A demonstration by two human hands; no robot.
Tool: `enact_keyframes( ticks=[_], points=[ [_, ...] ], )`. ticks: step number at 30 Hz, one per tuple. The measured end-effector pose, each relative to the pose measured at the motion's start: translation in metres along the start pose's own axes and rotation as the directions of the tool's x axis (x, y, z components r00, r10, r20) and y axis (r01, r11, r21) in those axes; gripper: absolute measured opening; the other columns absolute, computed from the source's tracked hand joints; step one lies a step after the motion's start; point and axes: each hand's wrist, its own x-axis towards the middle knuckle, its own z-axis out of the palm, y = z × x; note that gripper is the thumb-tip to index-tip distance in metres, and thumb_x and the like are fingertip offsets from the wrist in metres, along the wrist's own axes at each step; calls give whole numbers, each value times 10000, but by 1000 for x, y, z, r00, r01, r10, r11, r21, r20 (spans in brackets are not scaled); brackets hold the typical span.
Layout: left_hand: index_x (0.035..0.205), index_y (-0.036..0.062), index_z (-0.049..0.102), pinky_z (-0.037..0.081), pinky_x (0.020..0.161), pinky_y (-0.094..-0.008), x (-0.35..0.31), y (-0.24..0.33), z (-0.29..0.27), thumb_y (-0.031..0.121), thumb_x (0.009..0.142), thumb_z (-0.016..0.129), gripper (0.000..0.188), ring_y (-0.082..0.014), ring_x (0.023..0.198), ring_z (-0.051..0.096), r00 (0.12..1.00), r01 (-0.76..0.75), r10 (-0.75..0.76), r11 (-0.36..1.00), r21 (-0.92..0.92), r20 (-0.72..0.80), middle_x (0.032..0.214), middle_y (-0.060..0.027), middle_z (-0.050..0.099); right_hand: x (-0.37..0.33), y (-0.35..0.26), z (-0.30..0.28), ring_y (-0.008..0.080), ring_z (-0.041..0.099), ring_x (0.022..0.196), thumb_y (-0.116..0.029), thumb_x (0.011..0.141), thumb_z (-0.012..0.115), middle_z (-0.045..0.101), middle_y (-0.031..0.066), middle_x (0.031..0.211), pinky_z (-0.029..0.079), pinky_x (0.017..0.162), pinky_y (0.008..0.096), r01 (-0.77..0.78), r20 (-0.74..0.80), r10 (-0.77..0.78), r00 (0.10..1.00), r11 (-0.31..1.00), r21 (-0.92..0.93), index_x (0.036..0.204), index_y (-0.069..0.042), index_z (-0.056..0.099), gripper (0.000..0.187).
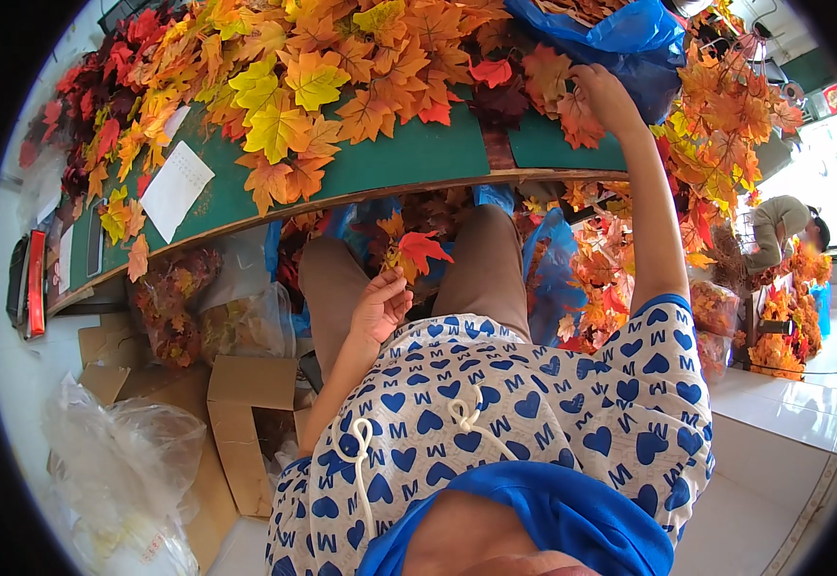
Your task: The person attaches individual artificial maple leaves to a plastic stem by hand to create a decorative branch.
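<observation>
In front of my waist, my left hand (383,305) pinches the stems of a small bunch of artificial maple leaves. A red maple leaf (423,251) points right from it, with orange and yellow ones behind. My right arm stretches to the far right of the green table (409,144). There my right hand (608,99), fingers curled, grips an orange-red maple leaf (580,125) at the table's edge. Right beside that hand bulges a blue plastic bag (630,48) with brownish leaves inside. A heap of orange and yellow maple leaves (342,58) covers much of the tabletop.
White paper (177,190) lies on the table's left part. Below stand cardboard boxes (246,432) and clear plastic bags (126,470). Blue bags (551,269) and more leaves crowd around my legs. Another person (778,230) bends over leaves at the far right.
</observation>
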Motion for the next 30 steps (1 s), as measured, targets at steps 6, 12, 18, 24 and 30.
enact_keyframes(
  ticks=[6,12,18,24,30],
  points=[
    [1023,104,599,543,584,-253,2,-2,9,47,819,636,215,-159,696,652,998,-69,69,997,-14,-3,825,-30,639,2,-39,-33,302,630,795,-59,809,577,637,182,847,501,695,342,-84,-391,66,918,996,-28,941,3,635,157],
    [1043,58,563,546,605,-265,-13,8,42,28,802,649,257,-191,729,657,980,-194,194,981,15,-43,853,-69,629,-55,-189,-2,169,639,715,-37,808,631,663,112,805,526,659,279,-63,62,497,866,-15,998,811,9,655,52],
    [932,50,557,557,612,-258,-26,14,74,-10,792,644,175,-198,679,666,922,-386,384,922,42,37,806,-75,648,-115,-312,68,126,624,719,-6,788,664,658,74,825,511,653,220,-327,534,448,717,-461,825,842,2,666,55],
    [923,47,556,550,604,-250,-28,13,76,-35,788,636,178,-166,663,653,902,-430,431,898,92,13,810,-63,653,-128,-318,78,131,613,648,-57,829,639,663,73,832,502,583,225,-274,652,265,710,-750,603,904,10,656,103],
    [999,40,564,552,628,-242,-26,12,73,-56,792,615,234,-151,684,642,897,-441,441,891,109,21,880,-66,650,-130,-319,81,113,577,579,-84,857,607,659,79,820,483,521,222,-318,691,209,692,-771,552,899,13,646,113]
  ],
)
